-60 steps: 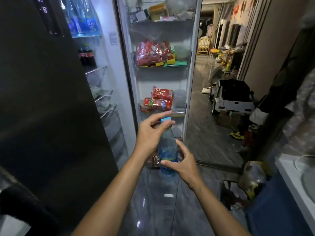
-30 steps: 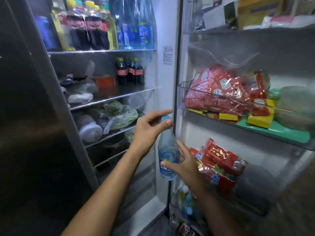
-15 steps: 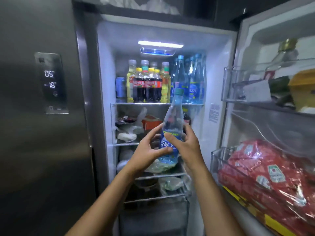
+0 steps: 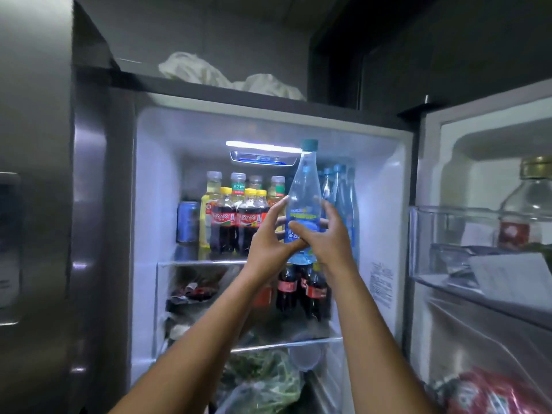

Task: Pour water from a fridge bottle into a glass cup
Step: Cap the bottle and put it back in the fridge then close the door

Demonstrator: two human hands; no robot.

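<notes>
At the far left stood the closed grey fridge door, and just right of it the lit fridge compartment lay open, its top shelf crowded with a blue can and dark cola bottles with yellow caps. In front of that shelf the left hand reached up from a long, nearly straight forearm, palm turned inward, its fingers half spread and curled against the left flank of the water bottle, thumb tucked under toward the label. The bottle itself was held upright in the air at top-shelf height, teal cap on, close before a row of similar blue bottles at the back. It looked like thin clear plastic, so probably light and easy to dent, and possibly slick if cold had fogged it; I would judge the labelled lower belly the soundest place to hold, since the long tapering neck offers less purchase. The right hand met it there from the other side, wrist bent back, its fingers wrapped round the label band, so both hands clasped the bottle between them, thumbs almost touching. Further right the door bin held a glass jar with a gold lid. No glass cup was in view.
</notes>
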